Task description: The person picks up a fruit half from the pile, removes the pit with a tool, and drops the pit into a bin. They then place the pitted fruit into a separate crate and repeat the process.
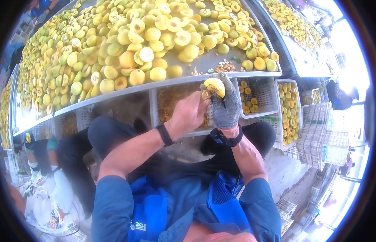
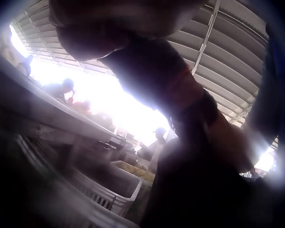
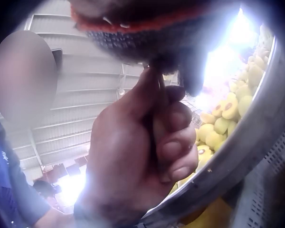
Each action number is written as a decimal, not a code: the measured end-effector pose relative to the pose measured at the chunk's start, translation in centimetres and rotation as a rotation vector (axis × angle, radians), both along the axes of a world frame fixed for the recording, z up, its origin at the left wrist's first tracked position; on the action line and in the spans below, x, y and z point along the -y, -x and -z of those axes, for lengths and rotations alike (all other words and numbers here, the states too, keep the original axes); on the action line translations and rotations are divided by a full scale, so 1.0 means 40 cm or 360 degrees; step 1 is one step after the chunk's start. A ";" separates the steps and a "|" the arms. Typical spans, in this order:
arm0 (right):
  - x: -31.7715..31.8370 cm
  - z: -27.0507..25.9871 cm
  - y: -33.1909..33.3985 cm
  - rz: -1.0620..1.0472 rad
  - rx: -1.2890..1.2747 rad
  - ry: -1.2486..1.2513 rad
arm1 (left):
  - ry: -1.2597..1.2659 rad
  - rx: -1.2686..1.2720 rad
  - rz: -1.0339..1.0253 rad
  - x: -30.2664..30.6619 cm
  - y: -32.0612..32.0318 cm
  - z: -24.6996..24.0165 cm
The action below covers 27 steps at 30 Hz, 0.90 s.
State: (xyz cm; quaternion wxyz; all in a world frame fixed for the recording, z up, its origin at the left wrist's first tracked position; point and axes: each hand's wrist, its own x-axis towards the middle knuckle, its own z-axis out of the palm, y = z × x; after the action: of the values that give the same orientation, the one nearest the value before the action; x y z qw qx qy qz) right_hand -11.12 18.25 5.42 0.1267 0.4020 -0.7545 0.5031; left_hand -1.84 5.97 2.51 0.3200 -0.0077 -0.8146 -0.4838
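Note:
In the head view my right hand (image 1: 227, 105), in a grey knitted glove, holds a halved yellow stone fruit (image 1: 215, 86) between thumb and fingers, just off the table's front edge. Close against it from the left is my bare left hand (image 1: 189, 113), fist curled at the fruit's lower side. In the right wrist view the left fist (image 3: 137, 147) wraps a thin handle (image 3: 160, 90), mostly hidden by fingers and glove; I cannot tell the tool's kind. Both hands look dark in the left wrist view.
A metal-edged table (image 1: 127, 85) bears heaped yellow fruit halves (image 1: 115, 48), with loose pits (image 1: 224, 66) near its front edge. Below stand plastic crates (image 1: 258, 111) of fruit halves. Stacked white crates (image 1: 315, 135) rise at right. Another seated person (image 1: 50, 193) is at left.

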 end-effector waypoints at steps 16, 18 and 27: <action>-0.026 -0.030 0.041 -0.0102 0.0414 -0.0410 | -0.1048 0.0882 0.0455 0.017 -0.016 -0.081; -0.030 -0.029 0.042 -0.0102 0.0389 -0.0412 | -0.1312 0.0976 0.0622 0.034 -0.018 -0.096; -0.041 -0.004 0.055 -0.0119 0.0264 -0.0445 | -0.0441 0.0360 0.0316 0.005 0.013 -0.006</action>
State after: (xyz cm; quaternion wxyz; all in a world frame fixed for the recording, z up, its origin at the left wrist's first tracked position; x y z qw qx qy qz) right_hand -13.31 19.88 5.57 -0.0118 0.4006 -0.8095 0.4290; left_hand -2.35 5.78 2.75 0.1751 0.0106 -0.7662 -0.6182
